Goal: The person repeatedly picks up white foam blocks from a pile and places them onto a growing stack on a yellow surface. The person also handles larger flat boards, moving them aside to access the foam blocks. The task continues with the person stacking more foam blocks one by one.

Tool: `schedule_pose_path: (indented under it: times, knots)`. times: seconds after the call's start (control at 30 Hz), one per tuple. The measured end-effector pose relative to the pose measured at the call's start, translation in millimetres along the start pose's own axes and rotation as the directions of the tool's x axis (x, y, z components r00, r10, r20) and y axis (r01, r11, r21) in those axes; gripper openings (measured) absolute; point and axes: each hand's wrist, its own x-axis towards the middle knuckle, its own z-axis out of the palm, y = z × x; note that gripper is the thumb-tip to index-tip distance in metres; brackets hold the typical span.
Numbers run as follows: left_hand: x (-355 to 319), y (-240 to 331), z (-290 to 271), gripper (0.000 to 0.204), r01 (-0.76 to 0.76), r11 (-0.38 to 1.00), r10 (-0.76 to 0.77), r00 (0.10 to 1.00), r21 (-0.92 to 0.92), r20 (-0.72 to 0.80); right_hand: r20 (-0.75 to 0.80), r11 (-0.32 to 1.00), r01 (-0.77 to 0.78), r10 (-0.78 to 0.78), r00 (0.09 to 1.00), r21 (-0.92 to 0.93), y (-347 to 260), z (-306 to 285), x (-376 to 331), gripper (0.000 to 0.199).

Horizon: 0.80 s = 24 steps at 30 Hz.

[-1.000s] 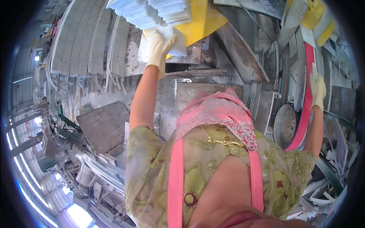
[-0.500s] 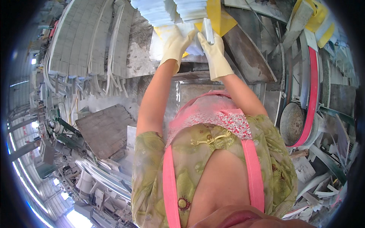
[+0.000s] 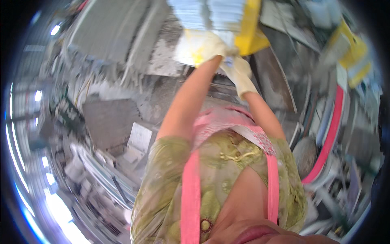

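Both hands wear cream rubber gloves and are together at the top centre, smeared by motion. My left hand reaches across to the right, its fingertips close to or touching my right hand. A small bluish patch shows between them; whether it belongs to a held thing I cannot make out. The fingers of both hands are too blurred to read. Just beyond are stacks of thin white strips beside a yellow sheet. Below the stacks, next to my left hand, lies a white and yellow surface.
Long grey-white strips are piled on the left, their ends hanging over. A brown board leans right of my hands. Farther right stands a machine with a red curved band. A grey slab lies lower left.
My hands have come together, the left moving right toward the right hand. The narrow white bundle seen at my right hand is no longer distinguishable. The whole view has shifted and blurred.
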Motion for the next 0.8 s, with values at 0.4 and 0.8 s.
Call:
schedule_pose_path:
  times: [0.4, 0.8]
  knots:
    - [36.3, -57.1, -45.5, 0.120, -0.490, 0.865, 0.463, 0.862, 0.108, 0.204, 0.094, 0.851, 0.125, -0.200, 0.975, 0.510, -18.3, 18.6, -3.0, 0.055]
    - [26.2, -101.7, -12.8, 0.113, -0.634, 0.751, 0.552, 0.755, -0.183, -0.354, 0.129, 0.546, 0.043, -0.273, 0.953, 0.836, -11.4, 1.2, 87.8, 0.072]
